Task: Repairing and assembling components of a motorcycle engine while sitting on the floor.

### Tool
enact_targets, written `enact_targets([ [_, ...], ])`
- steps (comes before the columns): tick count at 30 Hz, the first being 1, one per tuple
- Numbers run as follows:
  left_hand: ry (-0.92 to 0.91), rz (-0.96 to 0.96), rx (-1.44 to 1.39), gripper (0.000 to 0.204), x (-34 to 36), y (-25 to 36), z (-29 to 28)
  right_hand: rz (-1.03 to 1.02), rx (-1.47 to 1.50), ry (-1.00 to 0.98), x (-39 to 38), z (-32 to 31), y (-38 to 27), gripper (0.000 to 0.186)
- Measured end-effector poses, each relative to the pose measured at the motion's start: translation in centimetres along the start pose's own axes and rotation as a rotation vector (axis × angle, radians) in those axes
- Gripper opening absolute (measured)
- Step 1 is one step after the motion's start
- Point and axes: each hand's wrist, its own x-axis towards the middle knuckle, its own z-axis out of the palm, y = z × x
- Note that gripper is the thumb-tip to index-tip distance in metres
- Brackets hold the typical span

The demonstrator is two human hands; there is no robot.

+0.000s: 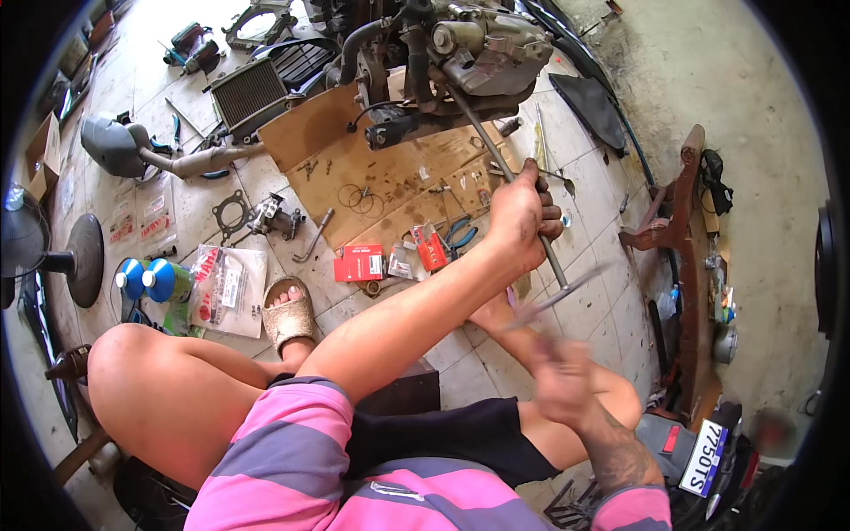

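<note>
My left hand (521, 217) is closed around the shaft of a long T-handle wrench (490, 142). The wrench slants up from its crossbar, and its far end goes in at the underside of a scooter engine (496, 57); the tip is hidden there. Motion smears the crossbar at the near end. Just below the crossbar is my right hand (564, 380), also blurred. Its fingers look curled, but whether they touch anything cannot be made out.
Stained cardboard (310, 133) with rings and small parts lies under the engine. Red boxes (359, 263), blue-handled pliers (460, 234) and blue-capped bottles (159, 281) are on the tiles. A radiator (248, 96) and exhaust muffler (113, 146) lie left; a wooden frame (686, 203) stands right.
</note>
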Motion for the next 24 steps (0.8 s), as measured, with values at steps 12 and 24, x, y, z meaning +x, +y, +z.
enact_targets([
  [12,-0.022,0.039,-0.034,0.037,0.9,0.3,-1.0,0.180,0.111,-0.077,1.5,1.6,-11.2,0.031],
  [24,0.004,0.098,-0.030,0.035,2.3,0.3,-1.2,-0.412,-0.080,-0.566,-3.1,4.4,-11.7,0.018],
])
